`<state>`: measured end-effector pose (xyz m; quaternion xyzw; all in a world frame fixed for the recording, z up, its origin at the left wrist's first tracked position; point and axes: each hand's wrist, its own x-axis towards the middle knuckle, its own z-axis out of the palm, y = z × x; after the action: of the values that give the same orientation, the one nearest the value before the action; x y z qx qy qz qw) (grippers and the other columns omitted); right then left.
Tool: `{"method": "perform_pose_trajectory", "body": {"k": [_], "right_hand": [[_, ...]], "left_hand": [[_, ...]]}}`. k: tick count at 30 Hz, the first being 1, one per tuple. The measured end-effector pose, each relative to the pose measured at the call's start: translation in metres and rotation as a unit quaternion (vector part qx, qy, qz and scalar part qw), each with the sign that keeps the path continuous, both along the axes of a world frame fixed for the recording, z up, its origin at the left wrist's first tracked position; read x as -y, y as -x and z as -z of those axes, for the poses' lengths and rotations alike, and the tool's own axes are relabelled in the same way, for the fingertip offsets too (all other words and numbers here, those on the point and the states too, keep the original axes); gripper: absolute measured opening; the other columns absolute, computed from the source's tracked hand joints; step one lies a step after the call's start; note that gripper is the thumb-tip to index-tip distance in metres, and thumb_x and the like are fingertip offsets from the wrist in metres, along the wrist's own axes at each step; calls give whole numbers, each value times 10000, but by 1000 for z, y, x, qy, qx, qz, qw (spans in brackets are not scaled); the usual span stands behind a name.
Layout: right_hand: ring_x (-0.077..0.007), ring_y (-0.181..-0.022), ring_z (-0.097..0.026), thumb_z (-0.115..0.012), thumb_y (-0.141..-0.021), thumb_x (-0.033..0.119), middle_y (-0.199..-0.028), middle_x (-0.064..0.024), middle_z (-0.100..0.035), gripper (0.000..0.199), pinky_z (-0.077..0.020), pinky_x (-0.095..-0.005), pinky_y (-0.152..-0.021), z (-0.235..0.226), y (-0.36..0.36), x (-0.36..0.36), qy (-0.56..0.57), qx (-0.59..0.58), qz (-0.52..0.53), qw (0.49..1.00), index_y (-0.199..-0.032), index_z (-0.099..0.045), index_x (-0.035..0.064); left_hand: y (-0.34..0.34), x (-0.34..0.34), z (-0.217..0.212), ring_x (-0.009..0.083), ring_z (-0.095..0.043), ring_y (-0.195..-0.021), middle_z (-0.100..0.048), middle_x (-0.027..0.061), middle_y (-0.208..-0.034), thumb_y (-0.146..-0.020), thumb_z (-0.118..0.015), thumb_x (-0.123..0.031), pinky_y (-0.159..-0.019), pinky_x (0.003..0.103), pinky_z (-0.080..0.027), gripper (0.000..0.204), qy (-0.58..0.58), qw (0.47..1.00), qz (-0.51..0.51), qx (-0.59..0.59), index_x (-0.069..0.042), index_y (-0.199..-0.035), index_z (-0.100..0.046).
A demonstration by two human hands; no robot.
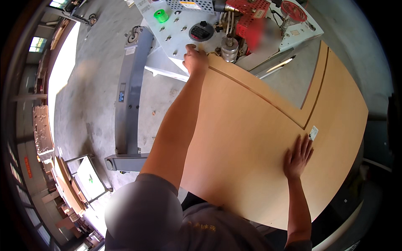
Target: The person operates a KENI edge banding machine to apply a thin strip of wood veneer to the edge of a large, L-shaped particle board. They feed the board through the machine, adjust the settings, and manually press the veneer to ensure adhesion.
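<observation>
Right now I see my left hand (195,59) stretched far forward, its fingers curled over the far corner of the big tan wooden panel (247,146), right where the panel meets the pale grey machine surface (176,39). That grip is closed on the panel's edge, with the fingertips hidden behind it. My right hand (298,156) lies flat and spread on the panel's top face, near its right side, palm down, clasping nothing. Just beyond its fingertips sits a small white sticker (313,133) on the wood.

The panel itself fills the middle of the head view, tilted across it from the machine down toward my chest, and a thin dark groove (259,94) runs diagonally across its upper part, with a second seam branching up toward the right corner.

On the machine beyond the left hand I see a green cap (161,16), a round black dial (201,32), a silver cylinder (229,47) and a red assembly (250,19). A grey steel beam (130,96) runs down the left onto the concrete floor (92,92). Stacks of wood pieces (67,184) stand at lower left.
</observation>
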<state>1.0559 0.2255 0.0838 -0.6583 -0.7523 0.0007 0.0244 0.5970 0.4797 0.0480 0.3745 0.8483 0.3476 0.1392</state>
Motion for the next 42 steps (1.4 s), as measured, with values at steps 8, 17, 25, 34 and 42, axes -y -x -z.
{"method": "perform_pose_trajectory", "body": {"k": [8, 17, 25, 34, 42], "right_hand": [[-412, -1514, -174, -482, -968, 373, -1646, -156, -223, 675, -109, -596, -1208, 3, 12, 7, -20, -6, 18, 1000, -1576, -303, 140], [-409, -1512, -180, -456, -981, 415, -1651, -138, -220, 667, -108, -593, -1209, 2, 33, 13, -9, 2, 31, 999, -1579, -300, 162], [-425, -1511, -169, -464, -976, 405, -1649, -170, -207, 678, -97, -602, -1204, -1, 44, 18, -2, 3, 34, 999, -1574, -304, 128], [-429, -1513, -160, -506, -950, 335, -1646, -173, -215, 675, -92, -607, -1203, -5, 60, 13, 13, 1, 52, 999, -1562, -324, 117], [-405, -1515, -173, -539, -931, 326, -1646, -145, -230, 680, -103, -603, -1208, -15, 66, 12, -5, -19, 59, 998, -1558, -344, 149]], "left_hand": [[3, -5, -18, 356, -579, -1099, -642, 191, -1123, -904, -596, -113, -949, 457, -453, 402, -50, 972, -173, 154, -83, -1280, -455], [14, 2, 7, 304, -597, -1050, -673, 103, -999, -802, -625, -77, -976, 451, -453, 169, -212, 903, 341, -155, -99, -952, -702], [19, 6, 4, 316, -606, -1029, -694, 90, -973, -742, -624, -32, -969, 444, -437, 181, -277, 853, 413, -160, -91, -898, -695], [21, 7, -16, 348, -480, -1215, -533, 128, -1257, -716, -602, -7, -1007, 476, -384, 508, -238, 908, 271, -213, -89, -1213, -542], [37, 84, -7, 418, -393, -1326, -435, 203, -1435, -832, -608, -134, -1134, 525, -297, 501, -163, 923, 272, -217, -46, -1315, -509]]}}
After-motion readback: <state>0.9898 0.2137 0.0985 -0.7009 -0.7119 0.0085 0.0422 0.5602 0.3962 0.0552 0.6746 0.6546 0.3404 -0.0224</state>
